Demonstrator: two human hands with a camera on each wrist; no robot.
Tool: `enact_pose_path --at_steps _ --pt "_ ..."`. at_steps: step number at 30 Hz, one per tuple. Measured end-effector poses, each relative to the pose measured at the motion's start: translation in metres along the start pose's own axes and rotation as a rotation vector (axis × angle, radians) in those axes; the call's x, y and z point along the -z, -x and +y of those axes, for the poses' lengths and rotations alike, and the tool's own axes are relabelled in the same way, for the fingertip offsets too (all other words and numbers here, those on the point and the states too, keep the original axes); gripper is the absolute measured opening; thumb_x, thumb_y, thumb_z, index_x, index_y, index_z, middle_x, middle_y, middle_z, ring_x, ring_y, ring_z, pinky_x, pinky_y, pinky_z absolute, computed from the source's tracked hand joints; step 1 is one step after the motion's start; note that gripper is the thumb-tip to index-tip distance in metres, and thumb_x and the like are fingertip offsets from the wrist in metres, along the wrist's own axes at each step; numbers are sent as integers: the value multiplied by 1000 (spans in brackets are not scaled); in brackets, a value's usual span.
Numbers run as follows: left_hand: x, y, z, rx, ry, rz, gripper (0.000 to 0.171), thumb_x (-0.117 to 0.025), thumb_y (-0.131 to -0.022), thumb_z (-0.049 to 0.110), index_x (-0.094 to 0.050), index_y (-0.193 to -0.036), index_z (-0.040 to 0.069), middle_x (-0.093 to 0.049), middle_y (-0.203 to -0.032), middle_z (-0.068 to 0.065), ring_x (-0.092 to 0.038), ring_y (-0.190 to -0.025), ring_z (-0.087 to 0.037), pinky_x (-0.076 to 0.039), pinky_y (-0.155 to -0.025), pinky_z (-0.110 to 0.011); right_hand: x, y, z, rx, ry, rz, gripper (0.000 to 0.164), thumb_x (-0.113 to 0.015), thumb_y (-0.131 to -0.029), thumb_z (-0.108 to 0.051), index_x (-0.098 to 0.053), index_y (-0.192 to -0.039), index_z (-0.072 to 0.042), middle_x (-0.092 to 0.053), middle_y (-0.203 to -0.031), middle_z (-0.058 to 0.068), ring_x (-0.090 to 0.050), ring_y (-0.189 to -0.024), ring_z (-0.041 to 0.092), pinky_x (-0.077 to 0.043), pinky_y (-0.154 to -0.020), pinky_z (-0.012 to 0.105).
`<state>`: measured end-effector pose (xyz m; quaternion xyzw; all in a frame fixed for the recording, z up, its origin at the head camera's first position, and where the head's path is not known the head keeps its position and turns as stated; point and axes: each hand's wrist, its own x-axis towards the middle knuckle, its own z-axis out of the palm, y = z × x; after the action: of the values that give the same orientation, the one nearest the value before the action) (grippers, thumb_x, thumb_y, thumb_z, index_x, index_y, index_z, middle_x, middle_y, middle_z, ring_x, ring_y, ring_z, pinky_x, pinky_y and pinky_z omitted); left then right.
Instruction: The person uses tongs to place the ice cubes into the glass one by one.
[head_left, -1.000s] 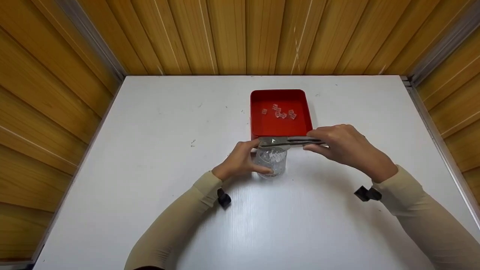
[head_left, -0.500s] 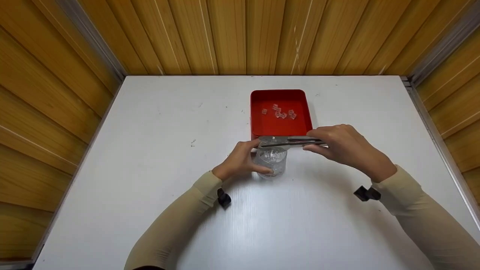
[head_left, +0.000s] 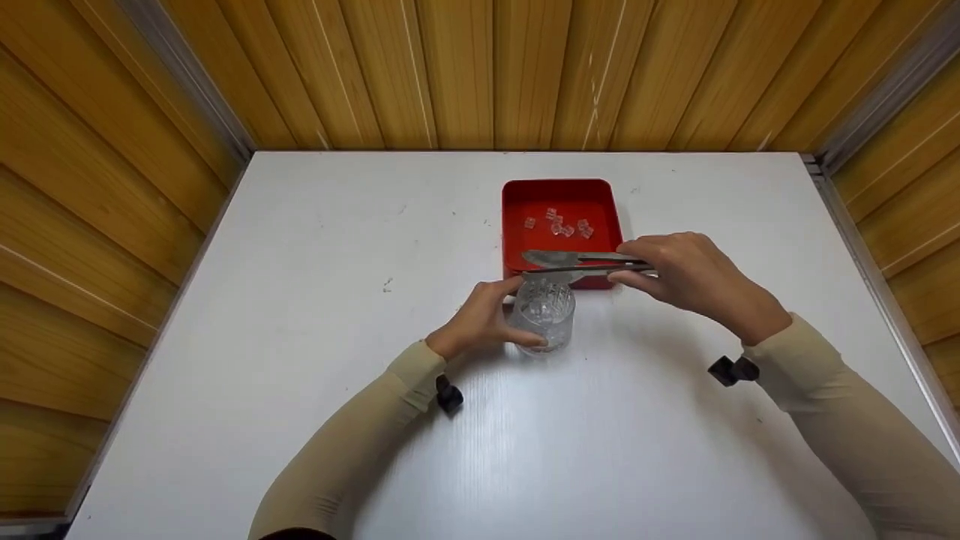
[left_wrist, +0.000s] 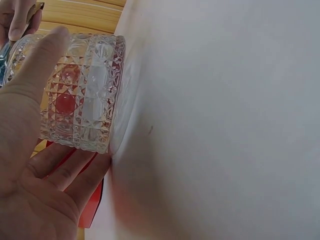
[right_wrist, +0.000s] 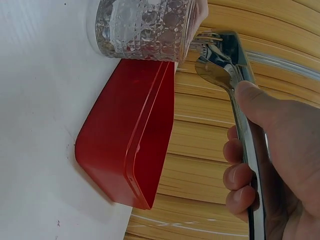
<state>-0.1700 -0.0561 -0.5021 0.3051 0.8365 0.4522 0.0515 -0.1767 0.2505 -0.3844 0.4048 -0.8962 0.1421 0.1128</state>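
My left hand (head_left: 480,322) holds a clear, faceted drinking glass (head_left: 551,326), thumb on the near side and fingers on the far side. The glass stands upright on the white table, its cut pattern plain in the left wrist view. In my right hand (head_left: 690,277) are metal serving tongs (right_wrist: 242,125), gripped along their arms. Their tips lie above the glass rim and overlap the near edge of the red tray in the head view. A small gap shows between the two tips, one of them spoon-shaped in the right wrist view.
Just behind the glass stands a deep red rectangular tray (right_wrist: 115,130). Several small clear cubes (head_left: 556,225) lie loose on its floor. Wood-panelled walls (head_left: 450,75) border the white table (head_left: 337,247) at the back and sides.
My right hand has moved the tongs up and away from over the glass, toward the tray. Their tips, together before, have parted. The left hand and the glass have stayed put.
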Motion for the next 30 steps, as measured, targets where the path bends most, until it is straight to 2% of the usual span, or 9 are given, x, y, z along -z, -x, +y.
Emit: enact_pose_path --at_steps 5,9,15,22,30 --pt "0 0 0 -6 -18 11 88 -98 -67 35 -59 -142 9 -70 -128 -1 -65 -115 -13 -51 -100 -24 3 -9 10 -14 28 -1 27 -85 -86 -19 -75 -106 -5 -76 -90 7 -64 -65 17 -52 -56 36" --pt "0 0 1 -9 -17 12 89 -98 -67 35 -59 -143 11 -70 -128 0 -65 -114 -12 -51 -100 -24 6 -19 18 -66 43 -51 24 -83 -88 -20 -75 -106 -5 -76 -88 6 -61 -64 17 -50 -57 36" --pt "0 -1 0 -19 -22 11 89 -99 -67 33 -59 -143 10 -70 -127 -1 -65 -113 -13 -51 -100 -25 5 -34 29 -96 79 -89 26 -82 -89 -24 -75 -106 -5 -74 -83 5 -57 -61 16 -46 -54 33" --pt "0 -2 0 -16 -12 6 88 -98 -67 34 -59 -143 12 -70 -127 0 -65 -114 -12 -51 -100 -25 2 -49 40 -149 107 -123 30 -81 -90 -29 -76 -107 -4 -75 -85 9 -63 -67 22 -51 -53 36" --pt "-1 -1 1 -8 5 4 87 -99 -66 34 -61 -141 12 -71 -125 -1 -66 -112 -13 -52 -99 -26 -6 -65 49 -245 133 -195 34 -78 -92 -34 -76 -112 -6 -76 -93 11 -63 -71 26 -47 -52 36"
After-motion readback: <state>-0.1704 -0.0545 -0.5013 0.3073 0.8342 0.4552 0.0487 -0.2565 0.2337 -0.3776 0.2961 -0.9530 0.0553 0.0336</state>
